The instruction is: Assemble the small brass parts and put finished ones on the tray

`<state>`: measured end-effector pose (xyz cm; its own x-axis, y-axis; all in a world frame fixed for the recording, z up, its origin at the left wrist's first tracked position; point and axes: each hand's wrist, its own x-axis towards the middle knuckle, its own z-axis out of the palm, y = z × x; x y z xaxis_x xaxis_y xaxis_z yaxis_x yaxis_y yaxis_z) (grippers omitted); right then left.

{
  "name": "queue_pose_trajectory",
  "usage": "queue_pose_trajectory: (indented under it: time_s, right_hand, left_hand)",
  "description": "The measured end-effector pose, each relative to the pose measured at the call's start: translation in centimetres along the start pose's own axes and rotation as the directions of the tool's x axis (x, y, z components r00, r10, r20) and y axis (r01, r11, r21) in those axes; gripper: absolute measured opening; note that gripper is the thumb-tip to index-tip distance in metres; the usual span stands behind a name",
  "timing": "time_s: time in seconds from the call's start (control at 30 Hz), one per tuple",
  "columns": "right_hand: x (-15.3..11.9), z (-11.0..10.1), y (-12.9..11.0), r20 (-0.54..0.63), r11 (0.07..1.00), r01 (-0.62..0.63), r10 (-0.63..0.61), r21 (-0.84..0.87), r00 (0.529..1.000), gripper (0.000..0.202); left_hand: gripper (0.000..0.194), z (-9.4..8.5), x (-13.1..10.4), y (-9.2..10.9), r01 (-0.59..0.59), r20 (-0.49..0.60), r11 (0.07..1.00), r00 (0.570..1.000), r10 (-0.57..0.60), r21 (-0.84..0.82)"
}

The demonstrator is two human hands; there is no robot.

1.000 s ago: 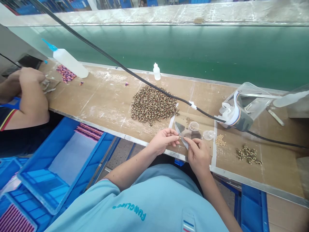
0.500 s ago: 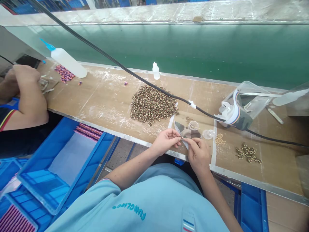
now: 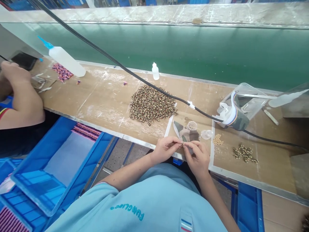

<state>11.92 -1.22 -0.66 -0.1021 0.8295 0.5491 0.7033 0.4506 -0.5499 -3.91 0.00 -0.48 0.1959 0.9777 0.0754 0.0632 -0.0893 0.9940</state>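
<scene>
My left hand [image 3: 167,149] and my right hand [image 3: 197,155] meet at the bench's front edge, thumbs and fingertips pinched together. Between them is a tiny dark-and-gold ring-like piece [image 3: 183,143], mostly covered by the fingers. Just behind my hands lies a camouflage cloth [image 3: 187,134], with a small clear round cup [image 3: 192,126] on it and another clear cup [image 3: 207,134] to the right. Beyond them spreads a large pile of small brown-and-gold ring-like pieces [image 3: 152,104]. To the right are small tan beads [image 3: 218,139] and a smaller heap of similar pieces [image 3: 245,153].
A black cable [image 3: 116,61] crosses over the bench. At the right stands a clear plastic box [image 3: 254,93] with a camouflage strap. A small white bottle [image 3: 155,71] and a large white bottle [image 3: 67,61] are behind. Blue crates [image 3: 31,191] sit lower left. A co-worker's arm [image 3: 25,96] is at left.
My hands have come slightly lower, nearer my body, still pinched together. The co-worker's hands have shifted left. The whole view has moved a little.
</scene>
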Motion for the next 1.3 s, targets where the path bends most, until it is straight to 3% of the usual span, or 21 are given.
queue_pose_trajectory:
  time_s: [0.17, 0.4, 0.7, 0.83, 0.93, 1.13, 1.3]
  right_hand:
    - [-0.2, -0.1, -0.1, -0.038, 1.0, 0.027, -0.027, 0.015, 0.999, 0.011]
    - [-0.4, -0.2, 0.1, -0.059, 0.997, 0.076, -0.076, 0.004, 0.995, 0.012]
    - [-0.4, -0.4, -0.3, -0.036, 0.998, 0.054, -0.053, 0.026, 0.998, 0.012]
    - [-0.6, -1.8, 0.0, -0.021, 0.999, -0.031, 0.031, -0.027, 0.999, 0.01]
    - [-1.4, -3.8, 1.7, -0.1, 0.977, -0.143, 0.129, -0.157, 0.987, 0.008]
    - [-3.4, -8.0, 6.5, -0.351, 0.846, -0.422, 0.306, -0.325, 0.885, 0.015]
    - [-4.0, -9.3, 8.5, -0.434, 0.807, -0.479, 0.315, -0.347, 0.844, 0.021]
  left_hand:
    - [0.014, 0.1, 0.0, -0.3, -0.049, 0.026, 0.998, 0.998, 0.048, 0.039]
    - [0.011, 0.1, -0.2, -0.2, 0.071, 0.051, 0.997, 0.996, -0.071, 0.011]
    - [0.011, 0.0, -0.1, 0.4, 0.084, 0.062, 0.996, 0.994, -0.085, 0.025]
    - [0.015, 0.1, -0.2, 0.7, 0.104, 0.054, 0.995, 0.993, -0.104, -0.005]
    - [0.014, 0.1, -0.2, 0.7, 0.085, 0.058, 0.996, 0.995, -0.086, 0.025]
    - [0.011, 0.1, -0.1, 0.4, 0.012, 0.077, 0.989, 0.997, -0.023, 0.148]
    - [0.012, 0.1, -0.1, 0.1, -0.018, 0.065, 0.983, 0.998, 0.006, 0.183]
